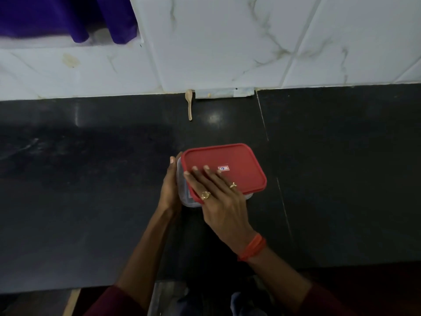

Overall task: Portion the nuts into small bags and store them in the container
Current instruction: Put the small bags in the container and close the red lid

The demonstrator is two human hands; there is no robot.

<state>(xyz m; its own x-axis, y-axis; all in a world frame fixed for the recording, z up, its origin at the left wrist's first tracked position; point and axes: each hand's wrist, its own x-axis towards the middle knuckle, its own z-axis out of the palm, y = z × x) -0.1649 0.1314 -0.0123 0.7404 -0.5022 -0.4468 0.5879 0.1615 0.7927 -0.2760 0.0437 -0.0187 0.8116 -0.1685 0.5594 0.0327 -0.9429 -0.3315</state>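
Note:
A clear plastic container (184, 197) with a red lid (237, 163) stands on the black counter, a small white sticker on the lid. My right hand (218, 197) lies flat on the lid's near left part, fingers straight, pressing down. My left hand (170, 185) rests against the container's left side, fingers extended along its wall. The lid covers the inside, so no nuts or bags show.
A small wooden spoon (189, 104) lies at the back of the black counter (91, 179), against the white marble-tiled wall (227, 42). A purple cloth (68, 17) hangs at the top left. The counter's front edge runs near the bottom of the view.

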